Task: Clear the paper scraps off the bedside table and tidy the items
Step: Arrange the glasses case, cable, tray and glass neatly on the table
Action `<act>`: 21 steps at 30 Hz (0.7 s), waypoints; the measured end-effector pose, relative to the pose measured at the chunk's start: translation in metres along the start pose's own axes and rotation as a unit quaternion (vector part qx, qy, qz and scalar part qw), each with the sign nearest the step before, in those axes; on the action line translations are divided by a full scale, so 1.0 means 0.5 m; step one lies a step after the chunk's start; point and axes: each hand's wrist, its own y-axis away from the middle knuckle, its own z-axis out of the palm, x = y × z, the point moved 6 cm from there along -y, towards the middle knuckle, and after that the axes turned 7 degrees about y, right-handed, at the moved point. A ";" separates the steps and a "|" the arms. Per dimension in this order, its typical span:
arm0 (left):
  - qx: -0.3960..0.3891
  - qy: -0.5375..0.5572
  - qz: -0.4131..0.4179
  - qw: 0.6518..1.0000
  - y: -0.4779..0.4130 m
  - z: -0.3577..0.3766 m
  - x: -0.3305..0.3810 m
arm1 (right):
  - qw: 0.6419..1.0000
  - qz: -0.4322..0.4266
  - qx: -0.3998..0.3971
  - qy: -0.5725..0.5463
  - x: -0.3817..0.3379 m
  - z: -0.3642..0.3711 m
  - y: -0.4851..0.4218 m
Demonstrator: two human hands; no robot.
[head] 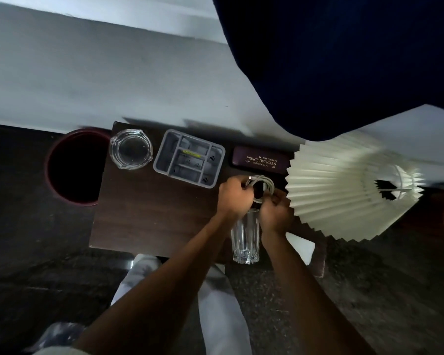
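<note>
On the dark wooden bedside table [149, 216], my left hand [235, 198] and my right hand [276, 213] both grip a coiled white cable [263, 185] just above the tabletop, near the middle right. An empty drinking glass [245, 239] stands right below my hands at the table's front edge. A grey divided organiser tray [164, 160] sits at the back with a yellow item in it. Left of it is a clear glass ashtray [131, 149]. A dark maroon spectacle case [260, 160] lies at the back right. No paper scraps show on the table.
A pleated white lampshade [349, 185] overhangs the table's right end. A dark red bin [73, 166] stands on the floor left of the table. A white card or paper [301, 248] lies at the table's front right corner. Dark blue cloth [344, 60] hangs above.
</note>
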 end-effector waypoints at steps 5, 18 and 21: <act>0.000 0.008 -0.033 0.999 -0.014 0.000 -0.024 | 1.000 -0.016 -0.015 0.006 0.009 0.009 -0.008; -0.014 0.024 -0.027 0.999 -0.014 0.004 -0.044 | 0.998 -0.042 -0.046 0.027 0.022 0.012 -0.016; 0.001 0.024 -0.022 0.999 0.007 -0.018 -0.049 | 0.998 -0.061 -0.024 0.014 0.021 -0.003 0.002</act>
